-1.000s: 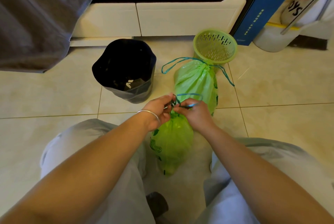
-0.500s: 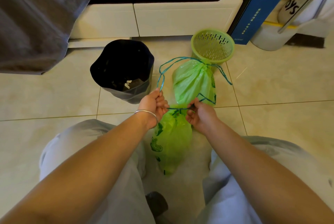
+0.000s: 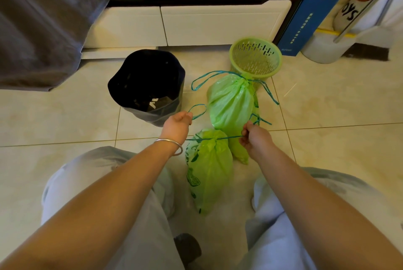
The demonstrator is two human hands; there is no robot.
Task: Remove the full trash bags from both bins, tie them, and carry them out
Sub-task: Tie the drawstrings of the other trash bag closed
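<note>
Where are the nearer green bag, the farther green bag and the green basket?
nearer green bag [image 3: 209,169]: head view, middle of its body.
farther green bag [image 3: 229,101]: head view, front face.
green basket [image 3: 255,73]: head view, front wall.

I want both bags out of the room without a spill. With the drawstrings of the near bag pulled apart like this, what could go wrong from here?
1. The left hand and right hand pull the thin blue drawstring taut; it could snap or tear the near green bag at its neck.
2. The far green bag shows loose loops, so it may open when lifted.
3. The black-lined bin nearby could be knocked.
</note>
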